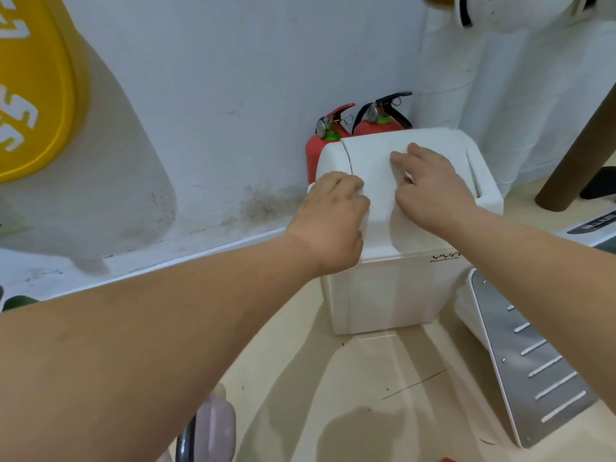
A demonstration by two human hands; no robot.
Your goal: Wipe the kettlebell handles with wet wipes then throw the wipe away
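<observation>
A white bin point(383, 288) with a swing lid point(373, 155) stands on the floor against the wall. My left hand point(330, 221) is curled at the lid's near left side, and a small bit of white, seemingly the wet wipe point(310, 187), pokes out past its knuckles. My right hand point(433, 188) rests on the lid's flap, fingertips pressing its top. At the bottom edge a pale pink object with a dark curved bar point(213, 428) shows only in part; it may be a kettlebell.
Two red fire extinguishers point(333, 135) stand behind the bin against the white wall. A white and grey ribbed machine base point(533, 355) lies to the right on the beige floor. A brown leg point(573, 161) slants at far right. A yellow sign point(33, 95) hangs at left.
</observation>
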